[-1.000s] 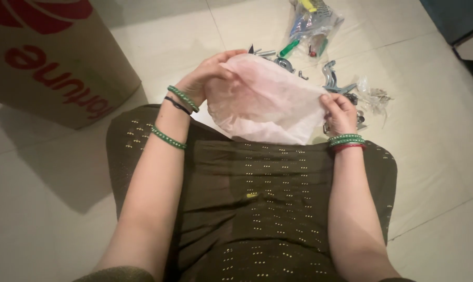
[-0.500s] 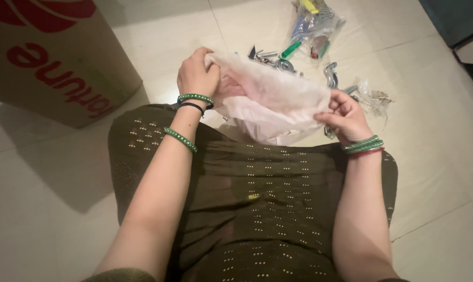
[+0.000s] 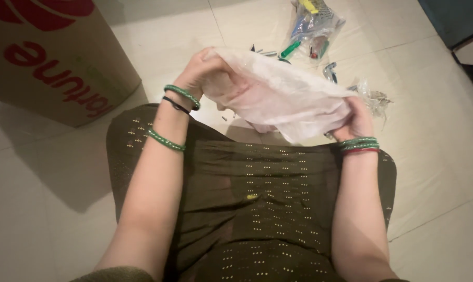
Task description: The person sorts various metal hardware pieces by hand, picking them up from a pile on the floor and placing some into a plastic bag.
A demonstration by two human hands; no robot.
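A thin, pale pink plastic bag [image 3: 281, 96] is stretched between both my hands above my lap. My left hand [image 3: 202, 70] grips its upper left edge, green bangles and a dark band on that wrist. At the bag's lower right, my right hand [image 3: 357, 122] clutches the other edge and is partly hidden behind the plastic. I sit on the floor in a dark olive dress [image 3: 257, 198] with small dotted patterns.
A large cardboard box [image 3: 54, 62] stands at the upper left. On the pale tiled floor [image 3: 435, 156] beyond the bag lie a clear packet of tools with green handles [image 3: 309, 28], metal fittings [image 3: 330, 73] and a small clear packet [image 3: 375, 96].
My left hand turned and lifted the bag's edge. My right hand moved down and under the bag, which has spread wider and now covers more of the metal parts.
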